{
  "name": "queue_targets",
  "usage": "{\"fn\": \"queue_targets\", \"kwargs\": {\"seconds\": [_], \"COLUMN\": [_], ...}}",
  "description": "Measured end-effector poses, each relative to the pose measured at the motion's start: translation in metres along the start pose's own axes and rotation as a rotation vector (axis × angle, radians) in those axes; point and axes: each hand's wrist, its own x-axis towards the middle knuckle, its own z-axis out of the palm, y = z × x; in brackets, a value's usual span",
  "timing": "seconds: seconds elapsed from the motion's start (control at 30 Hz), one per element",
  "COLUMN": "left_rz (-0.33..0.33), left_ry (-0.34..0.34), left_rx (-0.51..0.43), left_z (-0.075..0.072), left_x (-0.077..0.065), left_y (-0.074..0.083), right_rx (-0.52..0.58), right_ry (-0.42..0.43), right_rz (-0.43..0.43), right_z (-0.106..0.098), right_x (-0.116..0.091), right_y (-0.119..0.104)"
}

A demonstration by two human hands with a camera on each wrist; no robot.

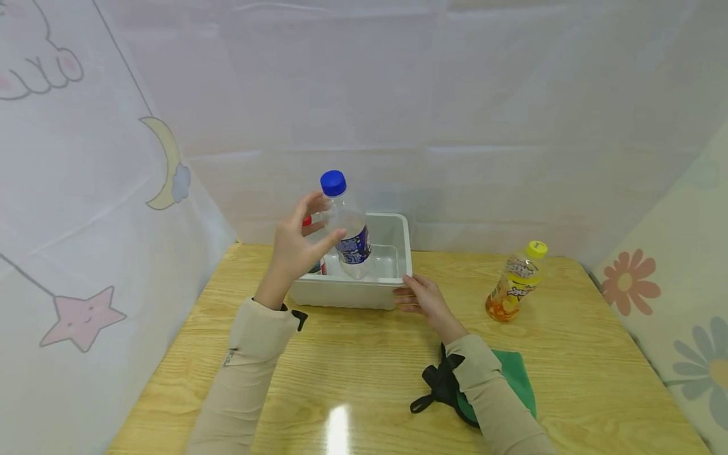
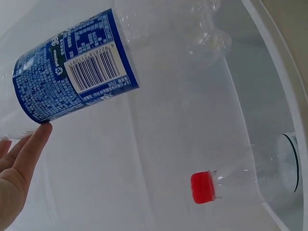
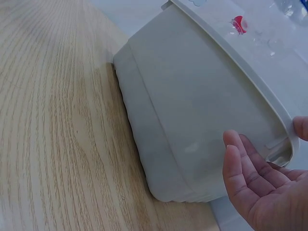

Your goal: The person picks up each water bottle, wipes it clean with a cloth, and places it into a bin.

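My left hand (image 1: pixel 299 243) holds a clear plastic bottle with a blue cap (image 1: pixel 333 183) and a blue label, thumb on one side and fingers on the other. The bottle tilts slightly, its lower end within the outline of a light grey plastic box (image 1: pixel 341 294). The left wrist view shows fingertips at the edge of its printed label (image 2: pixel 72 67). Inside the box at the left stands another clear bottle with a red cap (image 2: pixel 202 187). My right hand (image 1: pixel 425 303) grips the box's front right corner, thumb over the rim and fingers under it.
A bottle with a yellow cap (image 1: pixel 514 284) and orange contents stands on the wooden table (image 1: pixel 318 366) to the right. Near my right forearm lie a green cloth (image 1: pixel 516 379) and a black strapped item (image 1: pixel 440 382). A printed curtain (image 1: pixel 341 95) hangs behind the table.
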Motion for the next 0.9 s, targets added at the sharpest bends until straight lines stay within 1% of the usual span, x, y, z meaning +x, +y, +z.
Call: {"fn": "queue_targets", "kwargs": {"seconds": [0.13,0.33,0.43,0.5,0.57,0.73,0.9], "left_rz": [-0.068,-0.214,-0.283,-0.312,-0.326,-0.327,-0.371], "left_ry": [-0.012,-0.061,-0.091,-0.097,-0.092,-0.071,-0.076], "left_rx": [0.011,-0.018,0.006,0.026,0.043,0.065,0.19], "left_z": [0.004,0.012,0.016,0.018,0.02,0.024,0.026], "left_x": [0.008,0.017,0.019,0.02,0.021,0.022,0.016], "left_y": [-0.012,-0.03,-0.041,-0.048,-0.055,-0.065,-0.075], "right_rx": [-0.005,-0.009,-0.002,0.003,0.006,-0.004,0.0], "right_ry": [0.003,-0.003,0.003,0.004,0.006,-0.012,-0.025], "right_rz": [-0.001,-0.003,0.0,0.0,0.003,-0.011,-0.023], "right_z": [0.001,0.001,0.001,0.001,0.001,0.003,0.005], "right_x": [0.0,0.0,0.0,0.0,-0.001,-0.001,0.0], "right_y": [-0.001,-0.002,-0.002,-0.002,-0.002,-0.001,0.0]}}
